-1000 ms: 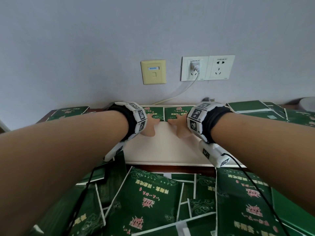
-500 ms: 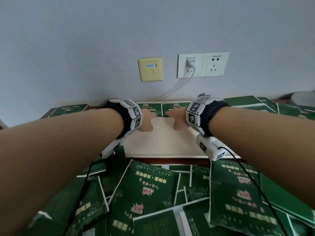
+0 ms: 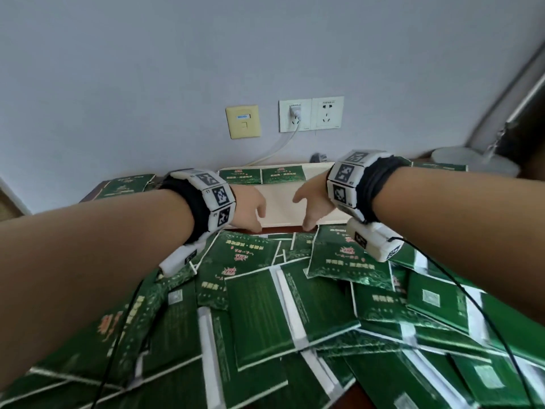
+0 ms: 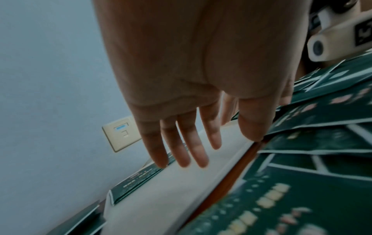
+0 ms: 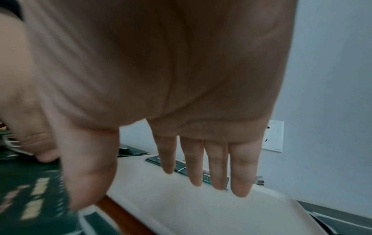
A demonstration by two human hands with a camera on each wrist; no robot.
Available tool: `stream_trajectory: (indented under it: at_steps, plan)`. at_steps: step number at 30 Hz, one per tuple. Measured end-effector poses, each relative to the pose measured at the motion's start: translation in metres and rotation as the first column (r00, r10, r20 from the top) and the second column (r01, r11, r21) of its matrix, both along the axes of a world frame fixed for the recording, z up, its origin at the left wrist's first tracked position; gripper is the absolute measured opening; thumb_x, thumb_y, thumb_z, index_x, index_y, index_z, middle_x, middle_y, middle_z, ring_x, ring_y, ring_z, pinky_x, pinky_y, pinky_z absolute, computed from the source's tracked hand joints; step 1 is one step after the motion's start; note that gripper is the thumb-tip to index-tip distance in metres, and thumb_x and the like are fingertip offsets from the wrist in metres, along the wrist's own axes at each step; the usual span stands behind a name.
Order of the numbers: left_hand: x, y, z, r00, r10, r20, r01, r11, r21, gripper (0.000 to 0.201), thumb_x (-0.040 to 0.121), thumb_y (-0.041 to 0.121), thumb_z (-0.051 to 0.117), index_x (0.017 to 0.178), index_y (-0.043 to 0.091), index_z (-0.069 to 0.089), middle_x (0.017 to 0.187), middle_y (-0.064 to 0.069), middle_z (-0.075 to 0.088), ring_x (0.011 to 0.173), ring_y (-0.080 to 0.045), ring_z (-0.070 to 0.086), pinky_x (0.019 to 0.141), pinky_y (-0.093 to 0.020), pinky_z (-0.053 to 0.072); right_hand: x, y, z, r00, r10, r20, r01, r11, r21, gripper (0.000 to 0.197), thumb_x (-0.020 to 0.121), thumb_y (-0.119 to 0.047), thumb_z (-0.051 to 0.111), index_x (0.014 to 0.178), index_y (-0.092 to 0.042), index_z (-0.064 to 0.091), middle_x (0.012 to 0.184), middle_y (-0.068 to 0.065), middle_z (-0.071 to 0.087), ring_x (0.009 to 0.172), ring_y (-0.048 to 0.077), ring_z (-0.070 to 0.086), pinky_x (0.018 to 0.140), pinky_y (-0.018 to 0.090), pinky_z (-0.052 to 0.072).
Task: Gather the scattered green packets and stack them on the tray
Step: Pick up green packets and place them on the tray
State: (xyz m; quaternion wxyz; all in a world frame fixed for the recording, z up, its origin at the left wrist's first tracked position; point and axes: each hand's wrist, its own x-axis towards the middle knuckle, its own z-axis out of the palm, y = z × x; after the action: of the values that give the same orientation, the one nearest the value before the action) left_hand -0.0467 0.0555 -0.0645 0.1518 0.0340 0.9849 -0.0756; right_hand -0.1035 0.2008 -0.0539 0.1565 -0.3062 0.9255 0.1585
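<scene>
- My left hand (image 3: 250,208) and right hand (image 3: 312,206) both hang over the near edge of the tray (image 3: 280,208), fingers straight and loosely spread, holding nothing.
- The tray sits at the back of the desk (image 3: 283,230), against the wall. Two green packets (image 3: 262,175) already lie side by side along its far rim; the rest of the tray shows bare cream.
- The scattered packets (image 3: 265,305) cover the desk in front of the tray, overlapping at all angles, some face up, some showing their backs.
- The step in hand, as I judge it, is reaching for the next packets from the heap nearest the tray, so most of the task is left.
- To do it well I would take the topmost packets just under my fingertips, one per hand, rather than pulling at buried ones that drag their neighbours along.
- I would square each packet against those already laid, so the stack stays even.
- The packets look slick and flat; I expect a thumb slid under a raised corner to work better than a pinch from above.
- The wrist cables (image 3: 472,305) trail across the heap and could catch packet edges.
- More packets (image 3: 126,184) lie left of the tray, and a white round thing (image 3: 472,160) sits at the far right.
- Wall sockets (image 3: 311,113) with a plugged white lead are behind the tray, out of the way.
</scene>
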Motion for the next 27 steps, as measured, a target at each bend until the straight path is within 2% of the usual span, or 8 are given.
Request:
stream_trajectory:
  at_steps: [4,7,10,14,18,20,24,27]
  plan:
    - [0.036,0.022,-0.008,0.997,0.015,0.069,-0.016,1.0,0.005,0.041,0.09,0.046,0.057,0.11,0.01,0.063,0.109,-0.003,0.063,0.088,-0.017,0.053,0.073,-0.026,0.042,0.032,0.026,-0.018,0.999,0.01,0.045,-0.014,0.997,0.077,0.092,0.076,-0.051,0.072,0.148,-0.012,0.029,0.144,0.007,0.044,0.127,0.024,0.047,0.105,0.036,0.038]
    - [0.06,0.031,-0.018,0.976,0.084,0.2,-0.08,0.996,-0.029,0.063,0.086,0.06,0.054,0.116,0.005,0.062,0.107,-0.009,0.069,0.085,-0.019,0.057,0.059,-0.02,0.036,0.048,0.037,-0.032,0.995,-0.026,0.096,0.015,0.993,0.118,0.097,0.068,-0.055,0.077,0.145,-0.013,0.036,0.139,0.006,0.05,0.122,0.026,0.052,0.102,0.04,0.043]
    - [0.072,0.034,-0.025,0.965,0.114,0.237,-0.11,0.993,-0.031,0.067,0.078,0.065,0.061,0.112,0.007,0.059,0.105,-0.005,0.066,0.087,-0.02,0.054,0.058,-0.019,0.033,0.061,0.04,-0.044,0.998,0.019,0.06,-0.027,0.99,0.138,0.097,0.067,-0.051,0.079,0.145,-0.012,0.036,0.135,0.007,0.054,0.118,0.027,0.055,0.098,0.042,0.047]
    - [0.08,0.039,-0.03,0.972,0.111,0.207,-0.099,0.993,-0.064,0.066,0.076,0.06,0.068,0.115,0.01,0.05,0.106,-0.004,0.051,0.093,-0.02,0.049,0.071,-0.026,0.04,0.072,0.036,-0.046,0.999,0.05,-0.005,-0.049,0.986,0.158,0.08,0.08,-0.031,0.072,0.146,-0.009,0.032,0.133,0.008,0.054,0.114,0.026,0.057,0.092,0.037,0.05]
    - [0.08,0.044,-0.03,0.974,0.113,0.197,-0.104,0.993,-0.058,0.053,0.083,0.054,0.064,0.104,0.007,0.054,0.099,-0.002,0.048,0.087,-0.018,0.043,0.055,-0.019,0.03,0.075,0.037,-0.045,0.989,0.136,-0.057,-0.12,0.967,0.224,0.045,0.091,-0.016,0.053,0.134,-0.006,0.047,0.125,0.009,0.058,0.109,0.023,0.059,0.076,0.027,0.045]
    - [0.079,0.044,-0.026,0.976,0.113,0.185,-0.103,0.993,-0.061,0.058,0.089,0.05,0.058,0.114,-0.002,0.058,0.1,-0.004,0.054,0.085,-0.018,0.046,0.055,-0.02,0.033,0.075,0.04,-0.042,0.982,0.167,-0.09,-0.147,0.97,0.193,0.035,0.091,-0.016,0.053,0.125,-0.009,0.056,0.12,0.009,0.062,0.107,0.024,0.061,0.077,0.028,0.046]
    - [0.079,0.032,-0.012,0.973,0.199,0.118,-0.198,0.98,-0.025,0.057,0.093,0.036,0.059,0.134,-0.001,0.047,0.118,-0.009,0.056,0.08,-0.018,0.055,0.055,-0.015,0.047,0.079,0.038,-0.027,0.981,0.143,-0.134,-0.123,0.981,0.147,0.036,0.094,-0.011,0.05,0.129,-0.006,0.055,0.127,0.008,0.06,0.114,0.023,0.059,0.087,0.026,0.047]
    - [0.08,0.013,0.003,0.956,0.285,0.067,-0.283,0.959,-0.03,0.05,0.088,0.023,0.068,0.129,0.0,0.052,0.117,-0.01,0.058,0.09,-0.021,0.06,0.064,-0.019,0.051,0.084,0.028,-0.019,0.978,0.151,-0.142,-0.137,0.985,0.105,0.034,0.094,-0.006,0.045,0.126,-0.006,0.057,0.124,0.006,0.061,0.111,0.02,0.06,0.082,0.022,0.046]
